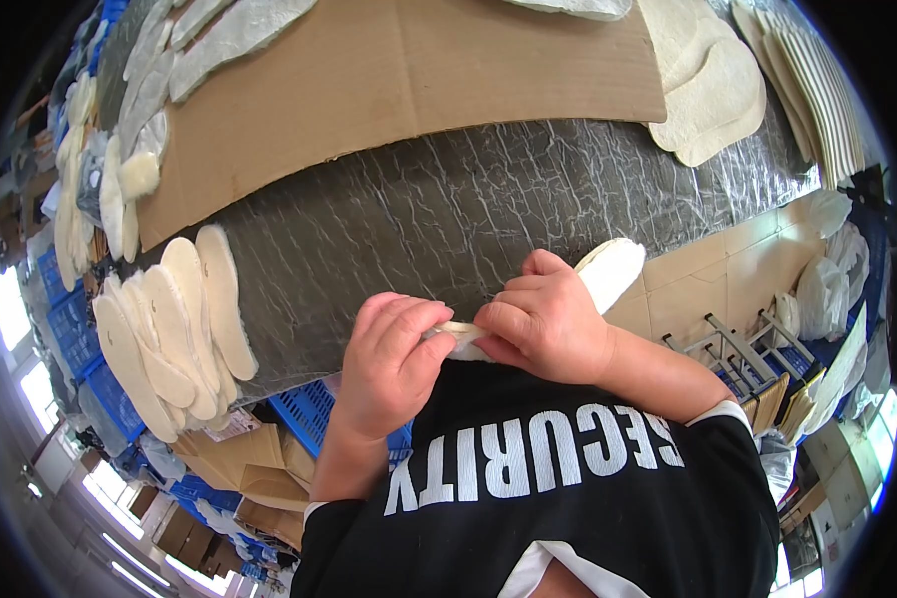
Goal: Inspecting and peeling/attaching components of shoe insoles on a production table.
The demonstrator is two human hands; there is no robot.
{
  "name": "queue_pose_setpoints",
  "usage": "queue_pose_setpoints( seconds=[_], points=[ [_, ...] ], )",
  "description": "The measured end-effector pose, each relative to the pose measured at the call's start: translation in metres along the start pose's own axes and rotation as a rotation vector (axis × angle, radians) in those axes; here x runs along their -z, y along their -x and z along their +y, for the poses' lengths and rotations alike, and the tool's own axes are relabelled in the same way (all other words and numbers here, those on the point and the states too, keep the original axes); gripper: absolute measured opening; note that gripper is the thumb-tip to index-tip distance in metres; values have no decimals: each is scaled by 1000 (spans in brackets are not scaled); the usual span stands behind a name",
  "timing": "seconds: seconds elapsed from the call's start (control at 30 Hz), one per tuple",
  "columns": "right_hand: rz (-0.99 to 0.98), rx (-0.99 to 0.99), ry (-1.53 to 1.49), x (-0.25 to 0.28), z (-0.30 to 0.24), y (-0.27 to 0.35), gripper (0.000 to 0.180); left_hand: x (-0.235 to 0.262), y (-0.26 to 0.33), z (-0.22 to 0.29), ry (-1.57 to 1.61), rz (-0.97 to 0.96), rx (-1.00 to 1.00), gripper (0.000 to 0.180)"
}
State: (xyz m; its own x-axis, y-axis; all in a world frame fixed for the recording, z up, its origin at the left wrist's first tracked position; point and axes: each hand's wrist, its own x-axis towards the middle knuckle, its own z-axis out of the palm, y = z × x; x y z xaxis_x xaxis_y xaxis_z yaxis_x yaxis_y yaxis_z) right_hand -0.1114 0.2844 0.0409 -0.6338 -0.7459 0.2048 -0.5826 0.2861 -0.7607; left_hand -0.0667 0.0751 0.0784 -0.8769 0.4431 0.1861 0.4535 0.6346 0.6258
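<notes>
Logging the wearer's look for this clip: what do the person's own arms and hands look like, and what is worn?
Both hands, left hand and right hand, are bare: no gloves, rings or watch visible. The forearms are uncovered. A black short-sleeved shirt with large white block lettering and white sleeve edging is worn.

We see one cream-white, fleecy insole held off the near edge of the grey, crackled desk. Its rounded end sticks up to the right, clear of the desk, while its other end is pinched into a thin fold close to the body.
</notes>
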Motion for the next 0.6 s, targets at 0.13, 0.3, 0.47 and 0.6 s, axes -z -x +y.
queue_pose_setpoints(
  seconds=[0.13, 0.3, 0.47, 0.6],
  points=[
    [47, -23, -21, -3, 1, 1, 27, -8, 1, 3, 95, 62, 115, 20],
    [12, 15, -29, -1, 3, 1, 27, -5, 5, 5, 271, 14, 351, 15],
    [-32, 34, -40, 4, 3, -2, 27, -3, 2, 3, 258, 31, 296, 18],
    [51, 3, -54, 3, -1, -4, 26, -5, 4, 1, 294, 88, 221, 23]
  ],
)
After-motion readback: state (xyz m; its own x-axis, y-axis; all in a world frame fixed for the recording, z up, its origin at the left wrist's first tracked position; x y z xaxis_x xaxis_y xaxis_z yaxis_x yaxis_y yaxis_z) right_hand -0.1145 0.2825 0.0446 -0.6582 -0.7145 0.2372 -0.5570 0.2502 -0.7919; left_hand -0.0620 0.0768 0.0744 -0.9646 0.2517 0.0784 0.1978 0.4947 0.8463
